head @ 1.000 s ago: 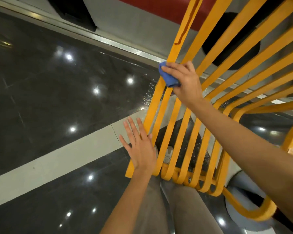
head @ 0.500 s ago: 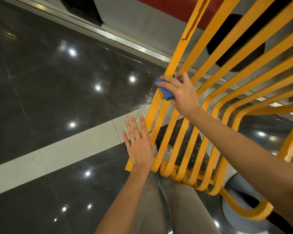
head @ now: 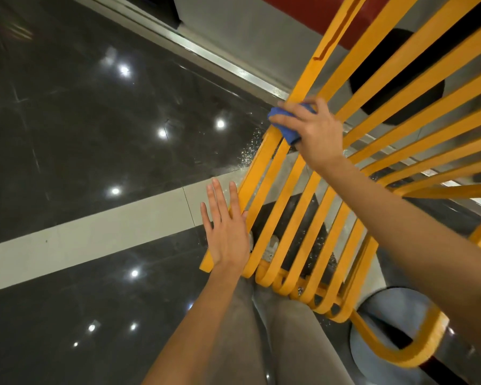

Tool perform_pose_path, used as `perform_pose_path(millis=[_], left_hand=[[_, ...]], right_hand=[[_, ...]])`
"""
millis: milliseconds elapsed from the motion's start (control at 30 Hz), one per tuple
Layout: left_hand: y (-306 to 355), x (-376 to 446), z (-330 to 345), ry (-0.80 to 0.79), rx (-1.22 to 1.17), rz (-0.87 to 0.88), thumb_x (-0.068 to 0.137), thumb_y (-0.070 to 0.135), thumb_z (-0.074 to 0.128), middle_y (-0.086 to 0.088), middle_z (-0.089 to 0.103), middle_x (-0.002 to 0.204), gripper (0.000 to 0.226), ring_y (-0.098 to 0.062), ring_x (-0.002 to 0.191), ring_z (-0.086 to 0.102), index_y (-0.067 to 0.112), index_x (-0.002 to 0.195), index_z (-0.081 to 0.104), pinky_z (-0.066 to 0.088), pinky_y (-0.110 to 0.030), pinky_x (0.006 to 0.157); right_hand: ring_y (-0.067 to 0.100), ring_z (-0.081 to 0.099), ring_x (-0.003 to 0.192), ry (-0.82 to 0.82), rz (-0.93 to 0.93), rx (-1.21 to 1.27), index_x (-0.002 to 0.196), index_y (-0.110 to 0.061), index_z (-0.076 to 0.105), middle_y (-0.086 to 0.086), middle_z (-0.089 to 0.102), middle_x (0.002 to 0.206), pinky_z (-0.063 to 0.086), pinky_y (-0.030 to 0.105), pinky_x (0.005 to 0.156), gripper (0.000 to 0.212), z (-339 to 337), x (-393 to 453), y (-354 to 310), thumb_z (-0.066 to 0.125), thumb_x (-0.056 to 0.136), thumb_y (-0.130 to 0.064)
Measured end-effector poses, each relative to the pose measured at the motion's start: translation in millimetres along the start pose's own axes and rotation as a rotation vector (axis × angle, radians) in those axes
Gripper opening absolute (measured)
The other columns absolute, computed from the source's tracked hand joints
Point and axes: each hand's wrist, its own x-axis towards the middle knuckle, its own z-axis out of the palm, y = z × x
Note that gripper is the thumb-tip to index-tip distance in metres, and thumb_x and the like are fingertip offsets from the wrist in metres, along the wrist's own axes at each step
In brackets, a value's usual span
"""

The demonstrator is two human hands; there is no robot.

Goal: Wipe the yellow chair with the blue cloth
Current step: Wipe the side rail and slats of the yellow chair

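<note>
The yellow chair (head: 306, 207) fills the right half of the view, its long metal slats running from lower centre up to the top right. My right hand (head: 313, 129) is shut on a bunched blue cloth (head: 285, 125) and presses it against the two leftmost slats, about halfway along them. My left hand (head: 228, 226) is flat with fingers spread, resting against the outer edge of the leftmost slat near its lower end. Most of the cloth is hidden under my fingers.
Dark glossy floor tiles (head: 81, 120) with light reflections lie to the left, crossed by a pale stripe (head: 95, 234). A metal threshold strip (head: 206, 56) and grey wall run behind. My grey-trousered legs (head: 261, 329) stand below the chair. A round grey base (head: 395, 329) sits at lower right.
My right hand slid the blue cloth a little down the left slats and then back up along them. My left hand stayed against the leftmost slat.
</note>
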Motion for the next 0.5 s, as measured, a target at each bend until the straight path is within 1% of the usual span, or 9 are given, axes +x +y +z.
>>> perform_pose_path(millis=[67, 100, 167, 267, 300, 367, 400, 433, 500], left_hand=[[0, 0, 0, 0.001, 0.001, 0.005, 0.099, 0.039, 0.014, -0.020, 0.001, 0.162, 0.063, -0.034, 0.150, 0.000, 0.013, 0.156, 0.010, 0.020, -0.052, 0.120], [0, 0, 0, 0.002, 0.003, 0.006, 0.099, 0.039, 0.013, -0.020, 0.000, 0.162, 0.063, -0.034, 0.150, 0.000, 0.013, 0.157, 0.009, 0.020, -0.052, 0.120], [0, 0, 0, 0.007, 0.007, -0.001, 0.099, 0.040, 0.013, -0.020, 0.000, 0.162, 0.063, -0.034, 0.150, 0.000, 0.014, 0.157, 0.008, 0.021, -0.052, 0.119], [1, -1, 0, 0.010, 0.009, -0.007, 0.099, 0.039, 0.014, -0.020, -0.001, 0.162, 0.064, -0.034, 0.150, -0.001, 0.013, 0.156, 0.008, 0.021, -0.052, 0.119], [1, -1, 0, 0.010, 0.008, -0.007, 0.099, 0.039, 0.014, -0.020, -0.001, 0.162, 0.064, -0.034, 0.150, -0.002, 0.013, 0.156, 0.008, 0.021, -0.052, 0.119], [1, -1, -1, 0.010, 0.007, -0.008, 0.099, 0.039, 0.014, -0.020, -0.002, 0.162, 0.064, -0.034, 0.151, -0.002, 0.012, 0.156, 0.007, 0.021, -0.052, 0.119], [1, -1, -1, 0.007, 0.007, -0.009, 0.100, 0.040, 0.014, -0.020, -0.003, 0.162, 0.064, -0.034, 0.151, -0.002, 0.012, 0.157, 0.006, 0.021, -0.052, 0.119], [1, -1, -1, 0.003, 0.008, -0.007, 0.100, 0.040, 0.014, -0.019, -0.003, 0.162, 0.064, -0.034, 0.151, -0.003, 0.013, 0.157, 0.005, 0.020, -0.053, 0.119], [0, 0, 0, -0.002, 0.013, -0.006, 0.100, 0.040, 0.014, -0.019, -0.004, 0.163, 0.064, -0.034, 0.150, -0.004, 0.013, 0.157, 0.005, 0.020, -0.053, 0.119]], right_hand=[[0.038, 0.056, 0.107, 0.017, 0.041, -0.015, 0.113, -0.032, 0.068, -0.008, 0.063, 0.127, 0.049, 0.040, 0.069, 0.050, -6, 11, 1, 0.078, 0.073, -0.005], [0.037, 0.057, 0.104, 0.030, 0.057, -0.003, 0.109, -0.031, 0.070, -0.008, 0.065, 0.124, 0.048, 0.040, 0.070, 0.046, -6, 10, -4, 0.079, 0.072, -0.005], [0.034, 0.055, 0.100, 0.020, 0.028, 0.051, 0.102, -0.030, 0.073, -0.008, 0.067, 0.119, 0.047, 0.036, 0.066, 0.044, -1, -4, -23, 0.082, 0.069, -0.003], [0.028, 0.043, 0.099, -0.096, -0.168, 0.178, 0.103, -0.027, 0.073, -0.004, 0.068, 0.118, 0.049, 0.037, 0.065, 0.048, 7, -39, -49, 0.084, 0.065, 0.000], [0.027, 0.043, 0.098, -0.140, -0.248, 0.197, 0.105, -0.027, 0.072, -0.004, 0.068, 0.119, 0.048, 0.037, 0.065, 0.049, 6, -44, -49, 0.084, 0.065, -0.001], [0.028, 0.050, 0.095, -0.206, -0.350, 0.143, 0.108, -0.029, 0.071, -0.005, 0.067, 0.120, 0.041, 0.030, 0.060, 0.052, -2, -33, -36, 0.083, 0.066, 0.001], [0.030, 0.053, 0.093, -0.216, -0.336, 0.103, 0.109, -0.029, 0.071, -0.004, 0.067, 0.121, 0.036, 0.027, 0.057, 0.054, -5, -22, -24, 0.081, 0.066, 0.003], [0.033, 0.054, 0.093, -0.180, -0.277, 0.075, 0.110, -0.028, 0.070, -0.004, 0.066, 0.122, 0.033, 0.026, 0.056, 0.055, -6, -9, -11, 0.080, 0.067, 0.005], [0.036, 0.054, 0.097, -0.050, -0.111, 0.029, 0.116, -0.029, 0.067, -0.004, 0.064, 0.126, 0.038, 0.026, 0.053, 0.051, -11, 15, 14, 0.076, 0.075, 0.000]])
